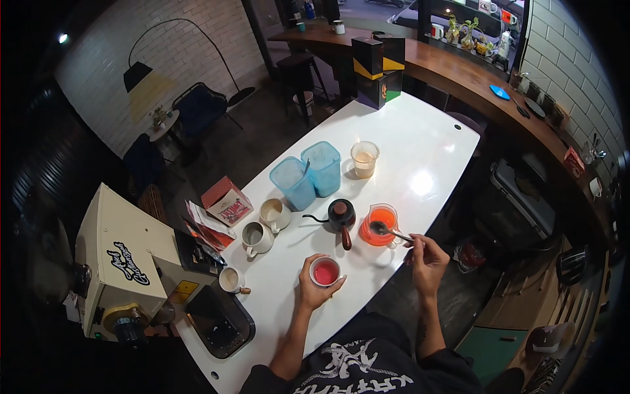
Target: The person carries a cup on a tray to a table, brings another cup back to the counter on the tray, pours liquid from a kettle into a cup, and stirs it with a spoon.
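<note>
My left hand (316,287) is wrapped round a small white cup (324,270) with red liquid in it, at the near side of the white table. Between the fingers of my right hand (428,264) is the handle of a spoon (396,233). The spoon's bowl is over or in a glass jug (378,225) of orange-red liquid; I cannot tell whether it touches the liquid. A black gooseneck kettle (340,217) with a wooden handle stands just left of the jug.
Two blue plastic containers (293,182), a measuring cup (364,159) of pale liquid and several mugs (256,238) stand farther back and left. A cream-coloured machine (125,262) is at the left edge. Black boxes (372,88) stand at the table's far end.
</note>
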A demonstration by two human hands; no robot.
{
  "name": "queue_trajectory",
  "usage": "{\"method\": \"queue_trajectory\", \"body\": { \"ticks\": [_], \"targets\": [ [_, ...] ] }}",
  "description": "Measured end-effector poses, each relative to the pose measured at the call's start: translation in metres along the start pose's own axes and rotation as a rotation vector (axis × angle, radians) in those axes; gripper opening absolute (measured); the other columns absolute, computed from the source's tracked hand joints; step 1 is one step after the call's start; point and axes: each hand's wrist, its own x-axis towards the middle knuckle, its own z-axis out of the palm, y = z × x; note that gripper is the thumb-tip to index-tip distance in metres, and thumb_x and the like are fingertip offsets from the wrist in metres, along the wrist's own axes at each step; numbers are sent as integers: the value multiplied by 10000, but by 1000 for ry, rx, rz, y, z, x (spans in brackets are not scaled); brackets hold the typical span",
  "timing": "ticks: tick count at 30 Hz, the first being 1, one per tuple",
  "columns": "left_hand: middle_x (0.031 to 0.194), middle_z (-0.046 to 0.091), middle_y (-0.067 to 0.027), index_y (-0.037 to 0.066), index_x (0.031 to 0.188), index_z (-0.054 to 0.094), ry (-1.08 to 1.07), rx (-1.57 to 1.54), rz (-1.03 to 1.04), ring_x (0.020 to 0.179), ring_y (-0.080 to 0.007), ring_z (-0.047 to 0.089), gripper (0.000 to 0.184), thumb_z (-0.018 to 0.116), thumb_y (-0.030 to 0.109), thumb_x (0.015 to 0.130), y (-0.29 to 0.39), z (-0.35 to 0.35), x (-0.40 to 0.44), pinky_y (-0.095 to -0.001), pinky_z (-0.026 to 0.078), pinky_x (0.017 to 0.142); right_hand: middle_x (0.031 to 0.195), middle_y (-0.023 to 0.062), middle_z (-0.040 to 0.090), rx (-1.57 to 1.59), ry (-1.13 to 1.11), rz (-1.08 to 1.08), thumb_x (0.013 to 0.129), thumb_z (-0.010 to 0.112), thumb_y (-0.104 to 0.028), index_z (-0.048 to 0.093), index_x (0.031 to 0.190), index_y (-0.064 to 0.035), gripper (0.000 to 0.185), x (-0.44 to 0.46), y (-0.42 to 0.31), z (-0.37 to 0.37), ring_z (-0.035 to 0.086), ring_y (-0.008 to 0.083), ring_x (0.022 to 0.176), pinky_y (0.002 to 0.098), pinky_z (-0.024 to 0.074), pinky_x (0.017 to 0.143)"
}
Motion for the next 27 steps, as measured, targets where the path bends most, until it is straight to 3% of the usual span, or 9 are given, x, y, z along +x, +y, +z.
{"method": "queue_trajectory", "body": {
  "ticks": [2,4,9,11,17,20,25,27],
  "targets": [
    [1021,646,-85,28,1198,529,3,-19,-46,922,-161,649,639,887,114,676,0,0,-2,-314,531,837,811,83,683,-26,32,-5,961,585,-8,692,1028,70,148,5,5,-5,609,87,645,232,495,565],
    [1031,646,-87,26,1193,535,15,16,-49,929,-168,651,638,890,114,670,-5,0,-3,-319,532,842,769,66,677,-96,62,-63,994,591,-78,689,1025,47,162,9,15,-9,564,54,551,202,438,499],
    [1039,648,-89,24,1184,545,30,-5,-74,942,-174,653,633,892,108,662,-10,-4,-5,-324,532,851,763,61,678,-114,19,-5,985,603,-75,685,1000,44,145,14,26,-9,577,57,554,193,441,501],
    [1041,648,-89,24,1183,548,40,51,-40,946,-175,653,630,892,105,661,-16,-4,-5,-324,533,853,796,70,676,-134,-14,33,940,635,-35,696,1001,53,123,16,35,-8,617,82,631,227,480,533],
    [1065,647,-90,22,1203,547,13,-6,-54,953,-169,652,648,893,98,660,-22,-7,-5,-326,531,861,769,60,679,-190,-68,114,928,674,-74,698,978,53,138,23,48,3,609,80,584,225,470,514],
    [1148,634,-104,24,1253,515,-21,-64,-155,1008,-178,641,702,891,102,666,-11,-7,-5,-335,526,889,755,60,677,-216,-96,146,918,695,-97,696,980,51,161,28,59,11,605,82,568,226,469,510],
    [1361,533,-121,43,1455,321,3,-104,-26,1136,-214,600,982,892,130,662,-23,-6,-8,-372,501,972,766,49,668,-212,-166,169,926,705,-124,694,994,50,188,29,63,17,583,51,563,197,462,471],
    [1372,518,-134,40,1473,295,26,-74,21,1164,-229,585,992,881,158,681,-25,-9,-10,-375,489,989,841,66,661,-194,-218,210,907,698,-94,670,1136,38,266,25,66,15,602,81,571,213,496,503]
  ]
}}
